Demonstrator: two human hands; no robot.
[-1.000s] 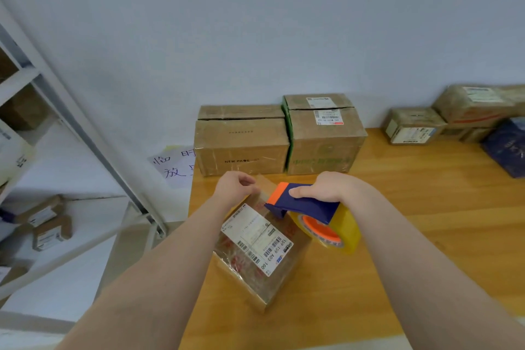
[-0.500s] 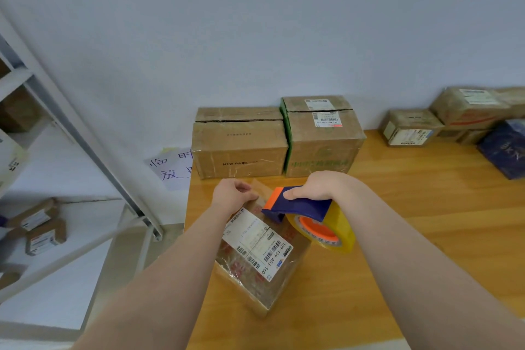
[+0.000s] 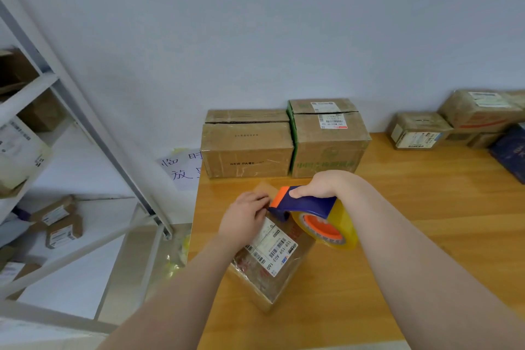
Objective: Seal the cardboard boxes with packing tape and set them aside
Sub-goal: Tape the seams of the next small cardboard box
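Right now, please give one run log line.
left hand: holds small box | right hand: grips tape dispenser | stage: taping

Blue-and-orange tape dispenser (image 3: 301, 203), yellowish tape roll (image 3: 341, 229), brown boxes (image 3: 247, 148), honey-coloured wooden table (image 3: 426, 207)

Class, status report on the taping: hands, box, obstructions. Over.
Left hand holding small labelled cardboard box. Right hand gripping blue-orange tape dispenser at its far edge. Larger brown boxes behind, apart.

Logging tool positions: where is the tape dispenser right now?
Head view, centre: the right hand grips the tape dispenser over the far end of the small box, just right of the left hand.
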